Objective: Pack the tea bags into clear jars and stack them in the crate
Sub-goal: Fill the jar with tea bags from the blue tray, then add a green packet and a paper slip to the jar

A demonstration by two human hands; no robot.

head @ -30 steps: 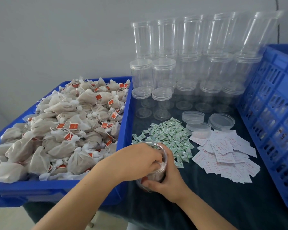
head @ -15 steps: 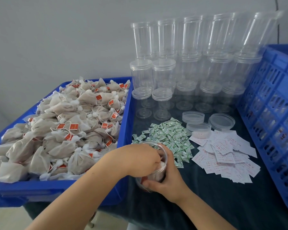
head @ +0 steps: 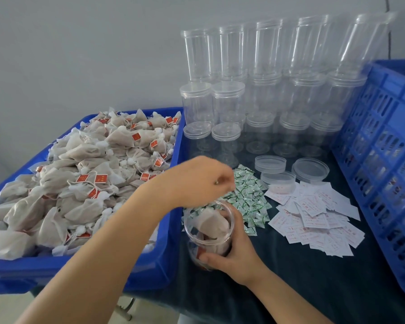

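A clear jar [head: 198,247] stands on the dark cloth beside the blue bin [head: 80,272], with several beige tea bags inside it. My right hand [head: 232,253] grips the jar's lower right side, fingers wrapped round its wall. Just above the jar's open mouth hovers my left hand [head: 197,181], fingers loosely curled downward with nothing visible in them. The bin holds a heap of beige tea bags [head: 84,174] with red tags. At the right edge stands the blue slotted crate [head: 384,148].
Stacks of empty clear jars [head: 262,90], some lidded, line the back against the wall. Loose lids [head: 310,169], a pile of small green sachets [head: 248,197] and a spread of white paper slips [head: 313,213] lie on the cloth behind and right of the jar.
My left hand has come out of the jar's mouth and risen above it. Tea bags stay inside the jar. My right hand still holds the jar in the same place.
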